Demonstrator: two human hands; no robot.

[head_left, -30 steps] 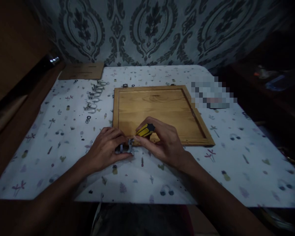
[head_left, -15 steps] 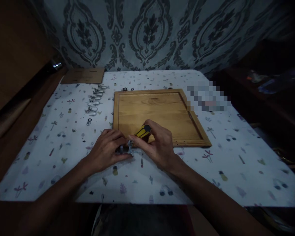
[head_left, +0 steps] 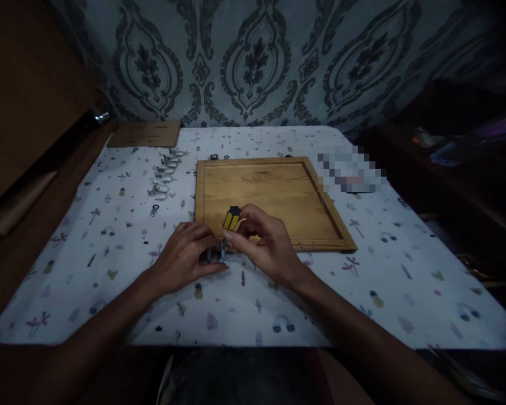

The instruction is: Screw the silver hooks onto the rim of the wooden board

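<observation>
My right hand (head_left: 265, 247) is closed around a yellow-and-black screwdriver (head_left: 231, 219), whose handle now stands nearly upright over the near-left corner of a shallow wooden tray (head_left: 274, 191). Its tip points down at a small metal hook fitting (head_left: 217, 256) against the tray's front edge. My left hand (head_left: 185, 256) pinches that fitting, with fingers curled over it and resting on the patterned tablecloth (head_left: 122, 264). The screwdriver's shaft is mostly hidden behind my fingers.
A row of several metal hooks (head_left: 162, 177) lies left of the tray. A flat brown cardboard piece (head_left: 145, 134) sits at the far left corner. A blurred object (head_left: 349, 169) lies right of the tray. Dark furniture flanks both sides; patterned wallpaper is behind.
The screwdriver handle has swung from leaning right to nearly upright, and my right hand has shifted slightly left. My left hand has stayed on the fitting.
</observation>
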